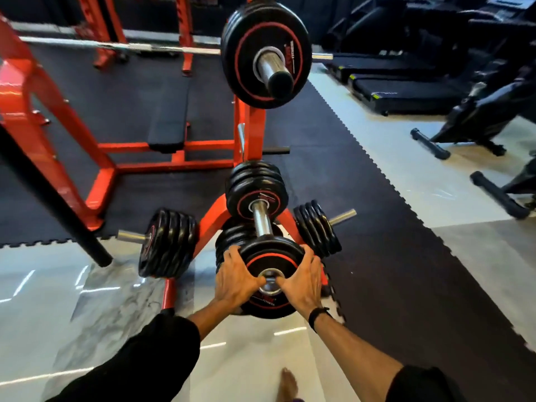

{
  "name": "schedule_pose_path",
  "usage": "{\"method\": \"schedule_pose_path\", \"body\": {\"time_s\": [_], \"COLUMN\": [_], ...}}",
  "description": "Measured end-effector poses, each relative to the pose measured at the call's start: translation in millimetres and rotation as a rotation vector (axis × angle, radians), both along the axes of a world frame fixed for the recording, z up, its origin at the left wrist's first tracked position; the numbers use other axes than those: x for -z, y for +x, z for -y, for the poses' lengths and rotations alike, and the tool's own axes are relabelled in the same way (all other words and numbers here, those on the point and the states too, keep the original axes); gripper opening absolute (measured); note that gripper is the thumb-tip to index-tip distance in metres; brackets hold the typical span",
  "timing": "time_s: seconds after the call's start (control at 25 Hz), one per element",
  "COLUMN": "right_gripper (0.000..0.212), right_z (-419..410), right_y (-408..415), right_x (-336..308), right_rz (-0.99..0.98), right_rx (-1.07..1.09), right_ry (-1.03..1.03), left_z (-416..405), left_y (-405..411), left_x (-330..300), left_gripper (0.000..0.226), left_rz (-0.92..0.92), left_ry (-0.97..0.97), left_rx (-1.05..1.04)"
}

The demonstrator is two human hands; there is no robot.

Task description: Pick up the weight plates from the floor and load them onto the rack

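Observation:
A black weight plate [271, 258] with a red ring sits upright in both my hands at the near end of a chrome peg [262, 223] of the orange plate rack [249, 126]. My left hand [236, 275] grips its left edge and my right hand [303, 281] its right edge, both thumbs at the centre hole. Farther up the same peg sit several plates [256, 188]. More plates hang on the left peg [166, 248], the right peg [317, 232] and behind the held plate.
A loaded barbell end [265, 52] juts out above the rack. An orange bench frame with a black pad [169, 117] stands to the left, and a black post [55, 198] slants down at the left. Treadmills and black machine feet [429, 146] lie to the right. My bare foot [288, 384] is on the pale floor.

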State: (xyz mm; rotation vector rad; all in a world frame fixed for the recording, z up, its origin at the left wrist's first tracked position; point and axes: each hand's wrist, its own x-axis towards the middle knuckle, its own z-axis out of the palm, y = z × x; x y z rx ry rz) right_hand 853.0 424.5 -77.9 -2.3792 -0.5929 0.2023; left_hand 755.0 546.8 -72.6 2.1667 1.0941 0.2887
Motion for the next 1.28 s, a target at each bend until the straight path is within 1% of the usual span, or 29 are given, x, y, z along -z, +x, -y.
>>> {"method": "schedule_pose_path", "body": {"time_s": [0.08,0.12,0.2,0.28,0.36,0.44,0.6,0.76,0.96,1.12,1.28], "right_gripper": [0.106,0.104,0.094,0.082,0.074,0.069,0.052,0.054,0.044,0.041,0.046], "right_z": [-16,-25,-41,-48,-64,-75,-84,-90,-91,-93,-88], "right_y": [30,46,73,87,96,100,108,111,113,113,108], "right_x": [-4,-4,1,6,9,16,21,29,39,45,50], "right_rz": [-0.019,0.005,-0.082,-0.163,-0.194,-0.248,-0.246,-0.224,-0.203,-0.177,-0.169], "right_rx": [-0.094,-0.141,-0.198,-0.231,-0.223,-0.193,-0.136,-0.09,-0.068,-0.055,-0.066], "right_ry": [0.04,0.063,0.158,0.248,0.289,0.306,0.384,0.415,0.489,0.493,0.508], "left_z": [-9,-17,-37,-45,-59,-72,-84,-90,-92,-89,-94], "left_y": [22,34,53,60,67,70,76,75,64,58,56], "left_x": [-5,-8,-7,-7,-8,-2,4,14,30,38,40], "left_gripper": [0.096,0.098,0.103,0.103,0.098,0.094,0.092,0.087,0.091,0.078,0.071], "left_rz": [0.007,0.007,0.007,-0.005,-0.046,-0.056,-0.077,-0.079,-0.02,0.085,0.117], "left_ry": [0.007,0.022,0.005,-0.03,-0.019,-0.048,-0.012,0.04,0.064,0.143,0.164], "left_rx": [-0.044,-0.076,-0.136,-0.117,-0.086,-0.078,0.028,0.128,0.215,0.252,0.293]}}
